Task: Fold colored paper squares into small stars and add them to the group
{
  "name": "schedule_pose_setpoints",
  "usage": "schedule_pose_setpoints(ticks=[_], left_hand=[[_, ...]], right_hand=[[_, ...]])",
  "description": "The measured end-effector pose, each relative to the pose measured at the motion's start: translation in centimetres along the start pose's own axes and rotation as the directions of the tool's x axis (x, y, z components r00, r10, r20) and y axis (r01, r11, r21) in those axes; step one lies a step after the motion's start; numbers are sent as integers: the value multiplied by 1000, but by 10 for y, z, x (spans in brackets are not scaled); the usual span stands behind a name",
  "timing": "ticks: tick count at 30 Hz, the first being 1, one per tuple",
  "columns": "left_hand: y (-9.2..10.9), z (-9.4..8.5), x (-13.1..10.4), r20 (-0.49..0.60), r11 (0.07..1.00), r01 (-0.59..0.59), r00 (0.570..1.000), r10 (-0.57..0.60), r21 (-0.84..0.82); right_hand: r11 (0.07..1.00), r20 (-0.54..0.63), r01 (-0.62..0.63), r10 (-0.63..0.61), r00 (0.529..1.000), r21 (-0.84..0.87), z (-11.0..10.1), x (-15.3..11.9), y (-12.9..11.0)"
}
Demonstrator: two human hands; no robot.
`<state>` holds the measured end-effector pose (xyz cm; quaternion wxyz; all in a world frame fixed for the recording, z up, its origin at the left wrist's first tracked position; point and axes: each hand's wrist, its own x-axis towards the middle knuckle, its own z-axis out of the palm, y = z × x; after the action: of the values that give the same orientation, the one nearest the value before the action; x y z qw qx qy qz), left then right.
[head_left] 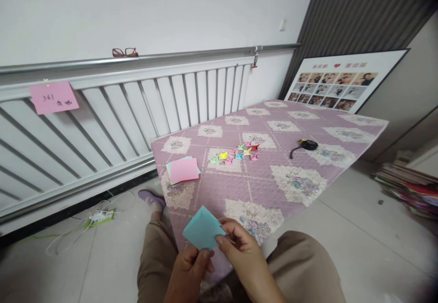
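Note:
A folded light blue paper (202, 230) is held up over the near edge of the table, one corner pointing away from me. My left hand (191, 269) pinches its bottom corner between thumb and fingers. The right corner is gripped by my right hand (241, 248), thumb in front and fingers behind. Beyond the hands, a stack of coloured paper sheets (184, 169) with a pink one on top lies at the table's left edge. Several small folded paper pieces (238, 155) in yellow, pink, green, blue and red sit grouped near the middle of the table.
The table (219, 193) has a purple floral cloth. A coiled black cable (309, 145) lies on its right part. A white radiator (164, 100) runs behind, with glasses (125, 52) on the pipe above. A photo board (345, 81) leans at the back right. A power strip (101, 217) lies on the floor.

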<state>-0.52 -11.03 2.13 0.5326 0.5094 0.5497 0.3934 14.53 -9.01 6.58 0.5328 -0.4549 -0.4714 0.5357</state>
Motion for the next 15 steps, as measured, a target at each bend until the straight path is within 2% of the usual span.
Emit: schedule_pose_setpoints(ticks=[5, 8, 15], left_hand=[[5, -6, -2, 44, 1000, -26, 999, 25, 16], [2, -8, -2, 67, 999, -51, 996, 51, 3], [-8, -11, -3, 132, 997, -49, 990, 56, -54]], right_hand=[[982, 159, 59, -30, 987, -182, -10, 0, -11], [964, 218, 62, -4, 976, -257, -16, -1, -17], [994, 281, -47, 73, 957, -99, -14, -8, -29]])
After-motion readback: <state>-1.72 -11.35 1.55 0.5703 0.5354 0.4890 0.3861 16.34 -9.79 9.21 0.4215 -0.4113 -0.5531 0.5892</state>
